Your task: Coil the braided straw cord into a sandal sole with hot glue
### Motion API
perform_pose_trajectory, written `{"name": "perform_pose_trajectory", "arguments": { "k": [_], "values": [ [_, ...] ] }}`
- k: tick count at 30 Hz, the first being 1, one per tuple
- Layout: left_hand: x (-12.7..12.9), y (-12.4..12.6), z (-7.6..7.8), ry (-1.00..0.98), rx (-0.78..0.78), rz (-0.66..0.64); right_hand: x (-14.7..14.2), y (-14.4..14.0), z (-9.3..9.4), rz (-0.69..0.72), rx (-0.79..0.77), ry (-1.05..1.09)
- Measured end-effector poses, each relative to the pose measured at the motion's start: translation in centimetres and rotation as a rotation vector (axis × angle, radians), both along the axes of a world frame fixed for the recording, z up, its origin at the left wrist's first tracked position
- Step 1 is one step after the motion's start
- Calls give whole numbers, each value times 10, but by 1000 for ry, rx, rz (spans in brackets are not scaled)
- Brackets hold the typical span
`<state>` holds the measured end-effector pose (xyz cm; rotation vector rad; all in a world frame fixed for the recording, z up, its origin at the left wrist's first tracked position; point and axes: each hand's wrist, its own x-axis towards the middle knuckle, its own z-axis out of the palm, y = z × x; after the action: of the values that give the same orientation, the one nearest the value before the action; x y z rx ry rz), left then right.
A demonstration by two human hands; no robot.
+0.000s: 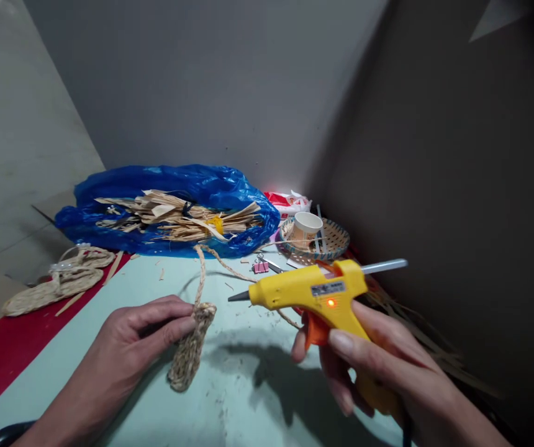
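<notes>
My left hand [143,338] pinches the upper end of a small coiled piece of braided straw [190,354], tilted above the table. From its top a straw braid [200,273] runs up and back, then loops to the right behind the glue gun. My right hand [379,354] is wrapped round the grip of a yellow hot glue gun [302,288], with a finger at its orange trigger. The gun's dark nozzle points left, a short gap from the coiled piece. An orange light glows on its side, and a clear glue stick [385,266] protrudes from its rear.
A blue plastic bag [192,177] with straw bundles lies at the back. Woven sandals [57,288] rest at left on red cloth. A pink binder clip [261,266], a woven basket [339,239] and a paper cup [307,230] stand back right. Loose straw [416,323] lies at right.
</notes>
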<state>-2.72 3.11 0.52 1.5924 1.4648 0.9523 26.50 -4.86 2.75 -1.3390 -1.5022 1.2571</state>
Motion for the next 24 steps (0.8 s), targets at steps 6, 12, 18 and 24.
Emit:
{"name": "perform_pose_trajectory", "arguments": {
  "k": [6, 12, 18, 24],
  "values": [
    [-7, -5, 8, 100, 302, -9, -18, 18, -18, 125, -345, 334],
    [-6, -9, 12, 118, 537, -135, -19, 10, -28, 171, -482, 86],
    [3, -23, 14, 79, 565, -306, -19, 6, -4, 220, -60, -902],
    [22, -40, 5, 30, 446, -434, -19, 4, -1, -59, 663, -676]
  ]
}}
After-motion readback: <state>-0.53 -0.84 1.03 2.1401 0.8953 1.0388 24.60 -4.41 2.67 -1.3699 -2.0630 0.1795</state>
